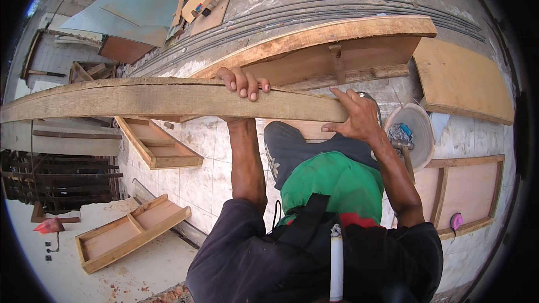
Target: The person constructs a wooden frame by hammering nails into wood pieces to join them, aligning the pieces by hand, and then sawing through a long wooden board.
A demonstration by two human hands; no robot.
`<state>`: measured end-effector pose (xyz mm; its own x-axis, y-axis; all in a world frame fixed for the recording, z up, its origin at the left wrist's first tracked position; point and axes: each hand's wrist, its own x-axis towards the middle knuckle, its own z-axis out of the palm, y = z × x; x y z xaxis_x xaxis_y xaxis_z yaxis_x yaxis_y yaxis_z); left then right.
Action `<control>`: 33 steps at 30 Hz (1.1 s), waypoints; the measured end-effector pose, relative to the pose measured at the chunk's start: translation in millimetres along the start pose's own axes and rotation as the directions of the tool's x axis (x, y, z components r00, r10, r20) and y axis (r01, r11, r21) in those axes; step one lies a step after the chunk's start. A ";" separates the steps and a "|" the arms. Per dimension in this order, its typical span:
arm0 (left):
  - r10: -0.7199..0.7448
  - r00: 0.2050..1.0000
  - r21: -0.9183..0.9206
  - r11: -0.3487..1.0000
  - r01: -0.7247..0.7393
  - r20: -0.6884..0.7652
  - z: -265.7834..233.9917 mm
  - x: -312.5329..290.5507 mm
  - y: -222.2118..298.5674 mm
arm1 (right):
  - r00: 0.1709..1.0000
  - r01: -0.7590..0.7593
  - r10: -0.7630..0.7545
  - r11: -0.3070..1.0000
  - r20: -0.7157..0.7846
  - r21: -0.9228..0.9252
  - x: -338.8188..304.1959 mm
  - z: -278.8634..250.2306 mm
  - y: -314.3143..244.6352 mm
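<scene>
A long wooden plank (140, 98) stretches across in front of me from the far left to its end near the middle right. My left hand (244, 83) is closed on it, with the fingers curled over the far edge and the palm hidden behind. At the right end of the plank, my right hand (359, 115) holds it across its width, thumb at the near edge and forefinger at the far edge. Beyond the plank stands a long wooden frame (314, 42) with a panel and a short crosspiece inside.
A bucket (424, 132) with a hammer (405, 148) and nails stands right of my legs. Panelled frames lie at left (160, 143), lower left (132, 233) and right (469, 191). A plywood-topped piece (463, 81) is at the right; metal rods (269, 17) run behind.
</scene>
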<state>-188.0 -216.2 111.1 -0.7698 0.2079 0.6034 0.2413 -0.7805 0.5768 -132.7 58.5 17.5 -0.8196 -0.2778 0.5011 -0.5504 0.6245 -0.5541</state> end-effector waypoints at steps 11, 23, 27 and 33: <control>0.088 0.980 -0.276 0.952 -0.135 -0.176 -18.1 -72.0 4.8 | 0.990 0.087 -0.083 0.996 0.114 -0.030 -17.4 10.2 11.6; 0.047 0.594 -0.099 0.973 -0.210 -0.803 -8.4 -168.2 -51.2 | 0.985 0.041 -0.027 0.996 0.169 -0.077 -99.1 1.4 -10.7; 0.053 0.581 -0.036 0.990 -0.140 -0.812 -33.9 -196.8 -54.3 | 0.974 0.018 -0.024 0.999 0.225 0.030 -97.6 8.7 25.9; 0.151 0.586 0.086 0.987 -0.137 -0.796 -29.7 -191.9 -29.2 | 0.984 0.143 -0.171 0.920 -0.046 -0.364 44.7 21.2 22.5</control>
<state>-64.9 -250.9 -37.9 -0.8854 -0.4648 0.0025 0.3941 -0.7480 0.5340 -185.1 44.6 13.4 -0.7054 -0.3468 0.6181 -0.5659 0.8007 -0.1965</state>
